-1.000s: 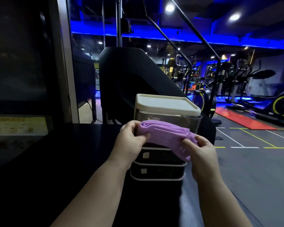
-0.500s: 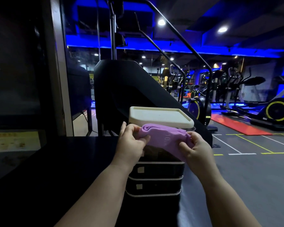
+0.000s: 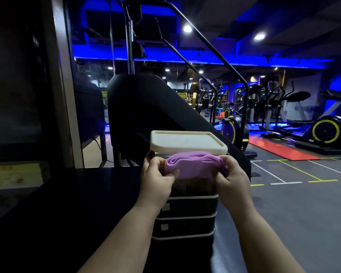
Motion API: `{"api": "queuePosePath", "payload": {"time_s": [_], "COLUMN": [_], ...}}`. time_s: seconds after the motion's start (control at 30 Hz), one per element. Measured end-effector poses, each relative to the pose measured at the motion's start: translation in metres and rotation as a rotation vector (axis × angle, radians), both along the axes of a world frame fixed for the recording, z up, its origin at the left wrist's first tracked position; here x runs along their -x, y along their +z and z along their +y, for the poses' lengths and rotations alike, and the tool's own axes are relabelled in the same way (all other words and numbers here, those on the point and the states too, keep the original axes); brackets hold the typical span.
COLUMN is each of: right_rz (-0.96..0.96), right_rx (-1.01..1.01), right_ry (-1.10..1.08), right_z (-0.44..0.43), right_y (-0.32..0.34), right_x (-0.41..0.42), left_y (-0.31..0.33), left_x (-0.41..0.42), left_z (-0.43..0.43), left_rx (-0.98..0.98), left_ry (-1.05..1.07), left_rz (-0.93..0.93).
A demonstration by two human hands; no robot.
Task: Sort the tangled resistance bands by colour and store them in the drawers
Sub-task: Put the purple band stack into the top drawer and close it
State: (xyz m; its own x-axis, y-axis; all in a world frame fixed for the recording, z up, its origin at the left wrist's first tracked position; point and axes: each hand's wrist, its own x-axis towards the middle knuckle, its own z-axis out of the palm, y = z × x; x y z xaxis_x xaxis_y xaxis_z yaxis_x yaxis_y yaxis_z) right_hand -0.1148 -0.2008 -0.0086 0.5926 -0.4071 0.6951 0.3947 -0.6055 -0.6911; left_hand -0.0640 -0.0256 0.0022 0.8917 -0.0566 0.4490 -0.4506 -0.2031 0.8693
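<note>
At the far left a dark wall panel stands behind a black table [image 3: 67, 203]. Right of it, the left hand [image 3: 156, 182] curls its thumb and fingers round the left end of a folded purple resistance band [image 3: 193, 166]. The band hangs between both hands, just under the cream top [image 3: 185, 142] of a small black drawer unit [image 3: 187, 227] and in front of its top drawer; I cannot tell whether that drawer is open. The right hand [image 3: 232, 180] pinches the band's bunched right end, fingers bent. A black stair machine [image 3: 146, 107] rises behind the unit. Far right, a red mat [image 3: 280, 148] and an exercise bike [image 3: 326, 131] sit on the grey floor.
</note>
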Motion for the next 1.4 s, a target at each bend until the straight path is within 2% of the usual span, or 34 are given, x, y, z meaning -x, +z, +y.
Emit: {"api": "queuePosePath", "payload": {"time_s": [0.2,0.43,0.7,1.1,1.3,1.4], "right_rz": [0.010,-0.021,-0.059,-0.040,-0.096,-0.135], "right_rx": [-0.103,-0.159,-0.115,-0.101,-0.031,-0.045], "right_ry": [0.074,0.223,0.129,0.037,-0.087,-0.015], "right_z": [-0.010,-0.013,-0.010,-0.001,0.002,0.008], "right_y": [-0.004,0.001,-0.012,-0.011,0.003,0.027], "right_x": [-0.006,-0.003,0.015,0.041,0.054,0.058], "left_y": [-0.002,-0.001,-0.004,0.002,0.011,0.027], "left_x": [0.002,0.002,0.019,0.057,0.063,0.064], "left_z": [-0.001,-0.001,0.004,0.016,0.018,0.020], "left_rx": [-0.017,0.007,0.009,-0.032,-0.031,0.044], "left_ry": [0.020,0.014,0.024,-0.061,0.065,0.059], "left_rz": [-0.056,-0.024,-0.064,-0.016,-0.166,-0.202]}}
